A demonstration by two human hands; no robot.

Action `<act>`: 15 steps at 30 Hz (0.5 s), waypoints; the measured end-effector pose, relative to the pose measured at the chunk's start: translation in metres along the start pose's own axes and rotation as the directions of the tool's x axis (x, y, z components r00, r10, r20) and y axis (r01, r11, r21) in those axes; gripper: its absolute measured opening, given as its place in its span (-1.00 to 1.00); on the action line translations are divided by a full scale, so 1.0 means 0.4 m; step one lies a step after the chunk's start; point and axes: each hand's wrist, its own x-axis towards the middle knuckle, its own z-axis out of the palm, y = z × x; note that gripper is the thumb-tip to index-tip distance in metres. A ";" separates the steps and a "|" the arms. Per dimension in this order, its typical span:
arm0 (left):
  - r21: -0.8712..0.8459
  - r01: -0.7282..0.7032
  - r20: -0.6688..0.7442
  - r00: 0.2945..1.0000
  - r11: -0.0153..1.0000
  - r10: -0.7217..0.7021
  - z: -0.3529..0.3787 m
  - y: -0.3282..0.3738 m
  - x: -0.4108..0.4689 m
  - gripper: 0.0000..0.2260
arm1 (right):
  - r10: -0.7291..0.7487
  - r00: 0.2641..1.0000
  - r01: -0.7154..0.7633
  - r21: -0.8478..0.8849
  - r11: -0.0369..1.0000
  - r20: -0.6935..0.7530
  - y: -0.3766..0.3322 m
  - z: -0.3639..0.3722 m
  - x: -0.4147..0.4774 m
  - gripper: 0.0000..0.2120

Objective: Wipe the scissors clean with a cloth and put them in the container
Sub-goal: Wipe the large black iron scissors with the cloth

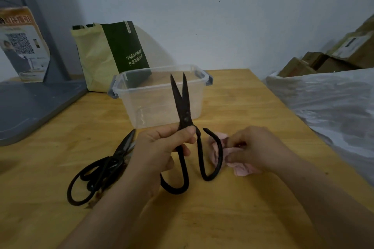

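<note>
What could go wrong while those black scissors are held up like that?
The left hand grips the scissors near the pivot, blades parted and tips up; wiping with the pink cloth held by the right hand could nick a finger.
On the table, other scissors lie by the left forearm; a sweep might knock them.
The clear container looks light; dropping scissors in might tip it.

The container (141, 111) stands open-topped, but the upright scissors (183, 107) cross its near wall. Bare table (253, 107) lies to its right; a paper bag (97, 56) seems to touch its back-left corner.
</note>
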 end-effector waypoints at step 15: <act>0.078 0.043 0.078 0.996 0.996 -0.049 0.027 -0.018 -0.008 -0.77 | -0.077 0.904 0.386 0.727 0.569 -0.420 -0.085 -0.007 -0.038 -0.63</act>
